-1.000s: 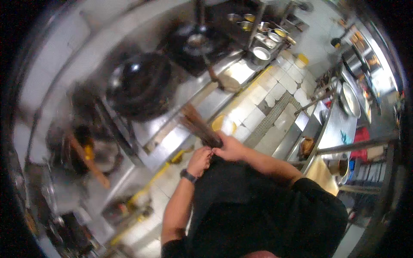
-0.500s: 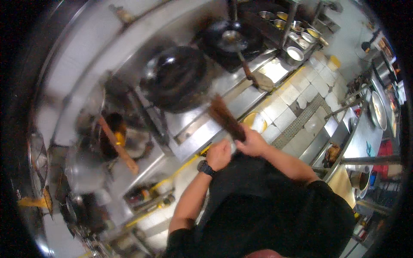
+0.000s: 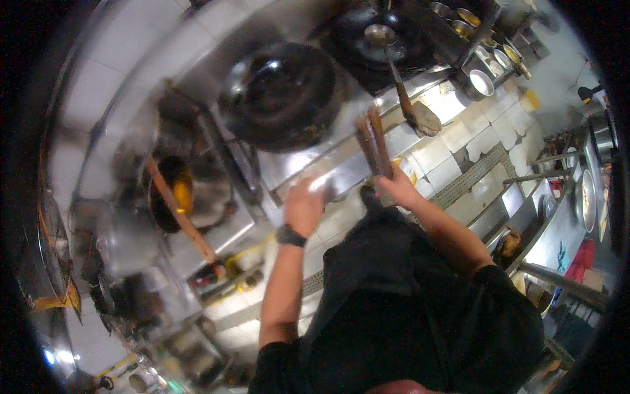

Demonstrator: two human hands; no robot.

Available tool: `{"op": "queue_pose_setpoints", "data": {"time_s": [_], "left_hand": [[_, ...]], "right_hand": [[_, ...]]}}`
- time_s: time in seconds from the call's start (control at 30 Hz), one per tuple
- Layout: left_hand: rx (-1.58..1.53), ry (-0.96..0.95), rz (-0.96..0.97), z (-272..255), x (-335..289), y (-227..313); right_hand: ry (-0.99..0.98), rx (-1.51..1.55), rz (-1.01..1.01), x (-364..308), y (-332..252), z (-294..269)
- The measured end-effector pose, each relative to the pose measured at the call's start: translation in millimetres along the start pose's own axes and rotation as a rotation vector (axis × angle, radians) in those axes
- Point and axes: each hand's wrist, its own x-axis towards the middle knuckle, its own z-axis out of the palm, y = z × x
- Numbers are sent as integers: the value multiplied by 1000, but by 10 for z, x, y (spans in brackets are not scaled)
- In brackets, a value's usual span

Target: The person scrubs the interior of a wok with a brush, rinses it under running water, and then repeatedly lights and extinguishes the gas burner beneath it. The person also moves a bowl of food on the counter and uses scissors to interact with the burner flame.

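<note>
Stove and wok gleamed; the right hand grasped a brush; the left hand blurred, its grip unclear to me.

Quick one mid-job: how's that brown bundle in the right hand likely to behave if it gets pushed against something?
The brown bundle juts out straight without sagging, so it's probably fairly stiff. It's slim and the right hand alone holds it, suggesting it's light. Its far end appears split, so the tips may splay.
</note>
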Motion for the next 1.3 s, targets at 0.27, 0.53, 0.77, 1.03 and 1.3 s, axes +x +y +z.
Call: {"op": "queue_pose_setpoints", "data": {"time_s": [0.27,0.53,0.77,1.03,1.3], "left_hand": [[-317,-187,-151,221,374,478],[-151,52,-279,27,716,172],[253,-134,-631,-235,461,-861],[533,-588,-705,258,903,-2130],[32,52,-768,234,806,-1101]], "right_hand": [[147,-513,-14,901,43,-195],[181,-793,-332,1308,286,-296],[175,-763,-561,970,-4,-572],[-120,-668,-630,855,-399,-642],[67,-536,-343,616,-439,-583]]}}
